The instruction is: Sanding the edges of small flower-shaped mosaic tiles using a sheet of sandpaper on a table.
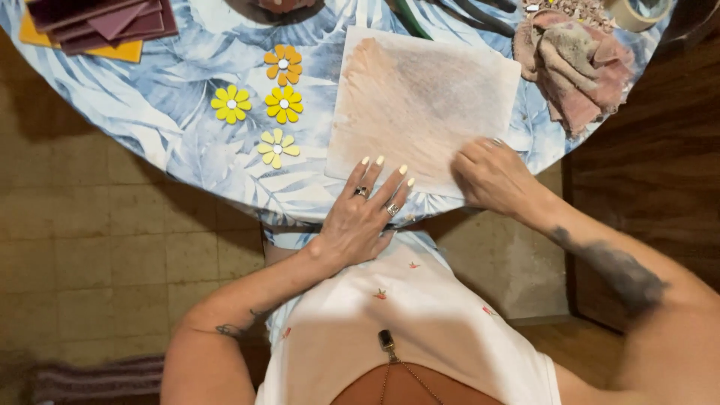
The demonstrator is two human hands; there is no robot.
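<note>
A pale square board, smeared brown and grey, lies on the round table with the blue leaf-print cloth. My left hand rests flat at the board's near edge, fingers spread, rings on two fingers, holding nothing. My right hand sits with its fingers curled on the board's near right corner; what lies under the fingers is hidden. Left of the board lie several flat flower cut-outs: an orange flower, two yellow flowers and a pale yellow flower.
A crumpled stained rag lies at the table's right rim. A stack of dark red and yellow sheets sits at the far left. A tape roll is at the top right. Tiled floor lies to the left, dark wood furniture to the right.
</note>
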